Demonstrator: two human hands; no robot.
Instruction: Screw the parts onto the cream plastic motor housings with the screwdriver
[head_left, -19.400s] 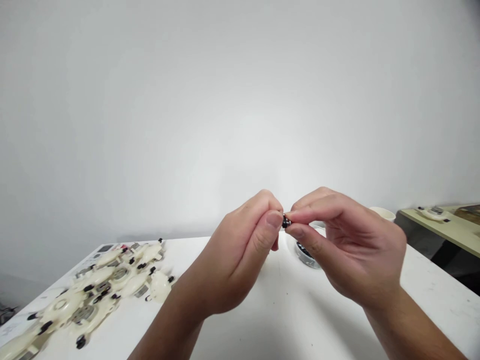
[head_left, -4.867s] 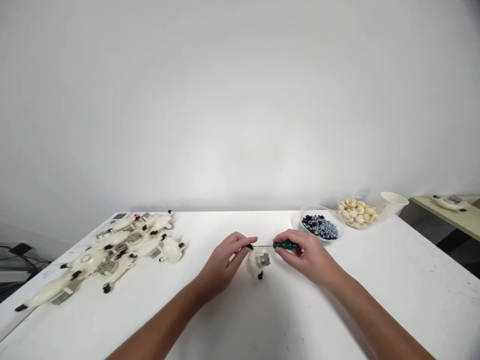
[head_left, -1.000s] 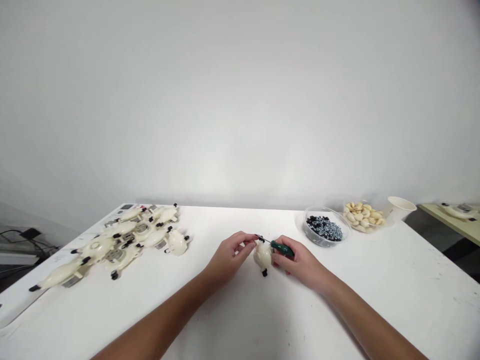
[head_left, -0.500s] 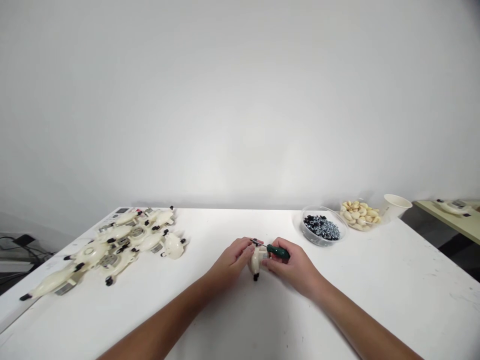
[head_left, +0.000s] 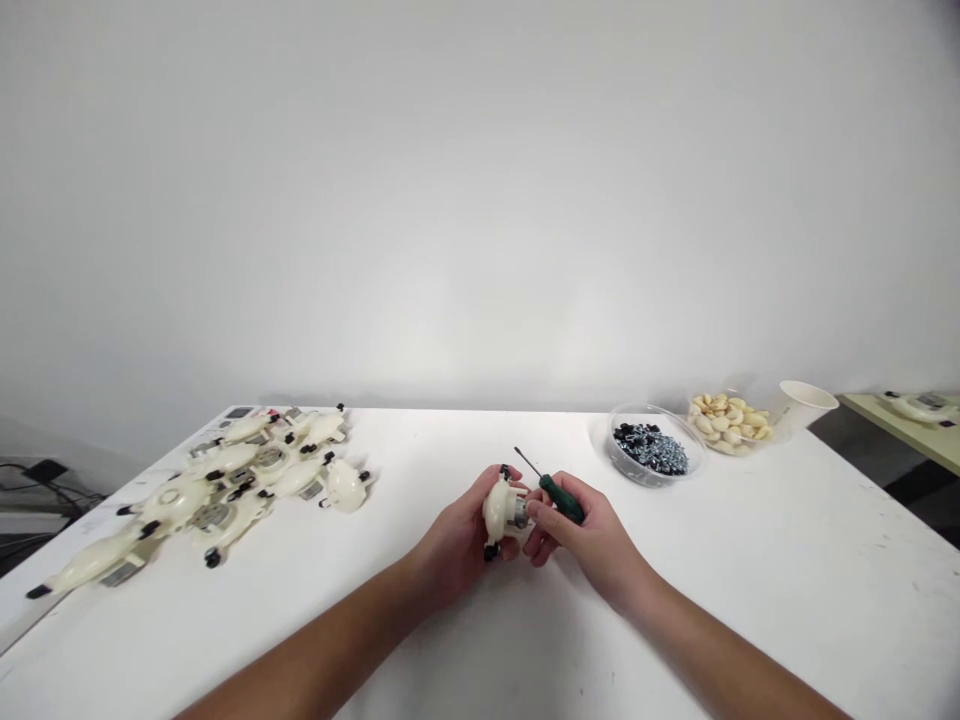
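Observation:
My left hand (head_left: 459,535) is closed around a cream plastic motor unit (head_left: 496,512) with black tips at both ends. A grey metal part shows on the unit's right side. My right hand (head_left: 581,525) grips a screwdriver (head_left: 564,499) with a dark green handle, its thin shaft pointing up and left, apart from the unit. The right thumb and fingertips are at the unit's grey side; whether they press on it or hold some small piece there, I cannot tell.
On the left of the white table (head_left: 420,450) lies a pile of similar cream units (head_left: 176,500). A clear bowl of black and silver screws (head_left: 651,450) stands right of my hands. Behind it are a container of cream oval pieces (head_left: 729,422) and a tilted paper cup (head_left: 802,405).
The screwdriver's tip has come away from the unit's top end and now points up and left. My left hand has turned the unit, so more of its grey side shows.

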